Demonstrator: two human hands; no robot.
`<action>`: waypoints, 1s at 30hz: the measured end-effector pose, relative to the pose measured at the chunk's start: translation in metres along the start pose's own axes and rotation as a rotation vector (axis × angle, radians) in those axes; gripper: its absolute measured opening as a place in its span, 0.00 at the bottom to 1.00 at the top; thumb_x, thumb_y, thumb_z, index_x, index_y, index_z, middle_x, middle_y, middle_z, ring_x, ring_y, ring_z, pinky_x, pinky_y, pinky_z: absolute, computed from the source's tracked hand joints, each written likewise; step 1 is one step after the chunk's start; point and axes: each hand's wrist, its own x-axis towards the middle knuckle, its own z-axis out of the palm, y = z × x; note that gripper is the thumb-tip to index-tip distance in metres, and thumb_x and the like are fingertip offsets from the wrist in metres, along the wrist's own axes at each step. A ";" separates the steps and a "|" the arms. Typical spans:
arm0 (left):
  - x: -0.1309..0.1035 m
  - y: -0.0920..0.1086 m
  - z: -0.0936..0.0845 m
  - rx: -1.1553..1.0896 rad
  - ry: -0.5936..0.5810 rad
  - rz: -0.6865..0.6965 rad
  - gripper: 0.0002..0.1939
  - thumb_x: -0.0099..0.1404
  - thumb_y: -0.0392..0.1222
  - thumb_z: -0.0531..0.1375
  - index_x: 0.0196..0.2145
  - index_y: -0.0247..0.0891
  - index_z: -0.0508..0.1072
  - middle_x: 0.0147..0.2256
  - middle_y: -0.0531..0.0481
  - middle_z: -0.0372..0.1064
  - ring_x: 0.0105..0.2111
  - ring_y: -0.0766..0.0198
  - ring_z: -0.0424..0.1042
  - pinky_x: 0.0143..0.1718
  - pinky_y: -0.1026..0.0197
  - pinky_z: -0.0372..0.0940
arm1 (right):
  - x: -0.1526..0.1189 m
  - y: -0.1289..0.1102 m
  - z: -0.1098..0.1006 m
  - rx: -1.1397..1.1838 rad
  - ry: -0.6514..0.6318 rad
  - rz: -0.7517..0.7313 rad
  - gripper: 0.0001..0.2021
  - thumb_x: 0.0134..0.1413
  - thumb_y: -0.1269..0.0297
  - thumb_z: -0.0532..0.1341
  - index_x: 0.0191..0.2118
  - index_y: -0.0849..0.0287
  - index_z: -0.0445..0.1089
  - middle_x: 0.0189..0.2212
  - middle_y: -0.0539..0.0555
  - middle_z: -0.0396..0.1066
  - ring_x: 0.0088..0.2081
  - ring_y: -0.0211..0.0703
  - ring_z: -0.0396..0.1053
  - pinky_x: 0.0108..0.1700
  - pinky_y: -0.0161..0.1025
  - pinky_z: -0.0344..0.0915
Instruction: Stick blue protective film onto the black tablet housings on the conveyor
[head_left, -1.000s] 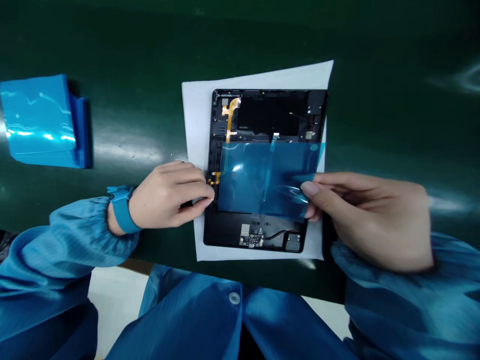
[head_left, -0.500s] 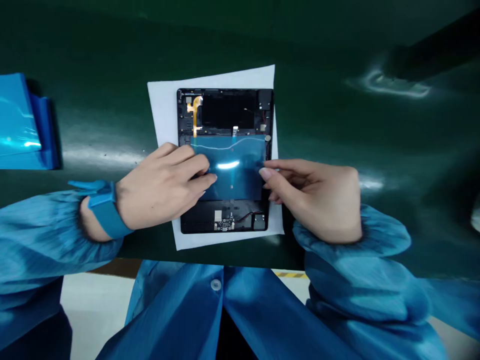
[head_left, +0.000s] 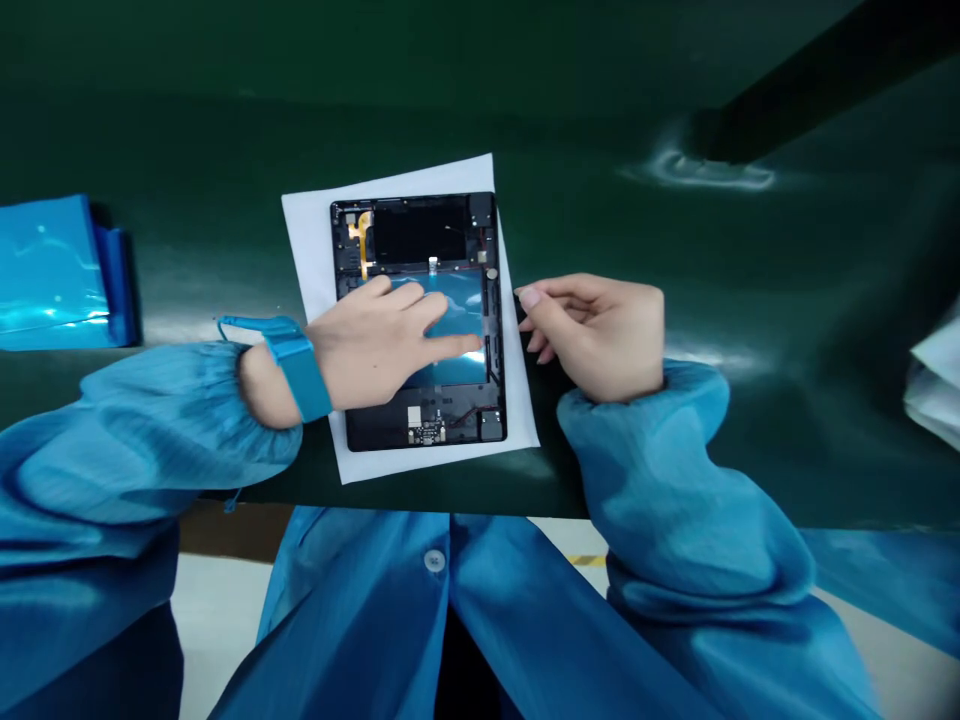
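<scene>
An opened black tablet-like device [head_left: 381,425] lies on white paper [head_left: 304,235], showing a small circuit board [head_left: 427,432] and an orange flex cable [head_left: 364,245]. A shiny blue film [head_left: 461,310] covers its middle. My left hand [head_left: 382,340] rests over the film with its fingers apart, the thumb stretched toward the film's right edge. My right hand [head_left: 589,330] hovers just right of the device and paper; its thumb and index fingertip are pinched together, and what they hold, if anything, is too small to name.
Blue glossy packets [head_left: 52,270] are stacked at the left on the dark green table [head_left: 210,150]. A crumpled white item [head_left: 937,375] sits at the right edge. A dark arm-like shape [head_left: 825,85] shows at the upper right.
My left hand has spread its fingers and shifted right across the film. My right hand has come away from the film's right edge. The whole view has shifted somewhat.
</scene>
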 end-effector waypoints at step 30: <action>-0.080 -0.048 0.040 -0.285 0.171 -0.241 0.69 0.49 0.83 0.61 0.73 0.32 0.50 0.72 0.28 0.46 0.72 0.29 0.45 0.72 0.31 0.39 | -0.024 -0.040 0.066 -0.916 -0.493 -1.097 0.42 0.67 0.35 0.48 0.60 0.73 0.70 0.36 0.62 0.73 0.36 0.49 0.65 0.38 0.45 0.58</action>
